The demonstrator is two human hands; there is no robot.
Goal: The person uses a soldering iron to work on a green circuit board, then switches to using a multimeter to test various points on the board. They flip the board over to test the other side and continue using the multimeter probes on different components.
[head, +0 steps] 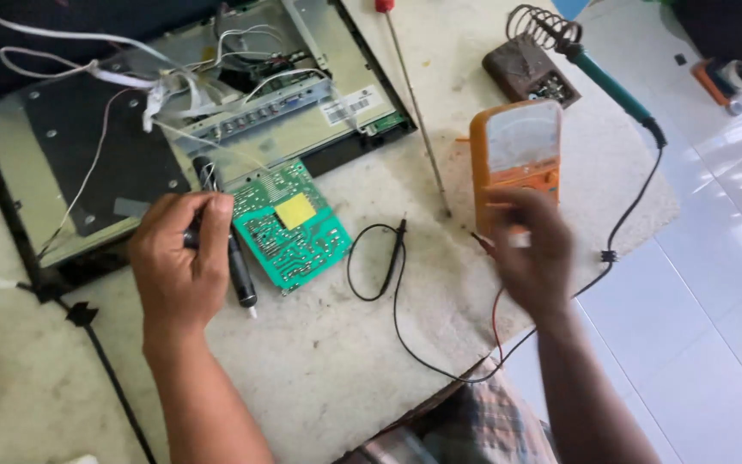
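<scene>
My left hand (180, 258) is closed around a black pen-shaped tool (238, 271) whose white tip points down at the mat, just left of a green circuit board (289, 228) with a yellow patch. My right hand (530, 249), blurred, rests on the lower part of an orange multimeter (517, 155) and covers its dial. A black test lead (392, 258) lies loose between the board and the meter. A red lead (496, 318) runs down from the meter.
An opened flat-screen monitor back (88, 146) with white wires lies at the upper left. A long red-handled screwdriver (414, 94) lies on the mat. A soldering iron (616, 86) sits in its coil stand (534, 64). White floor tiles (714, 258) are on the right.
</scene>
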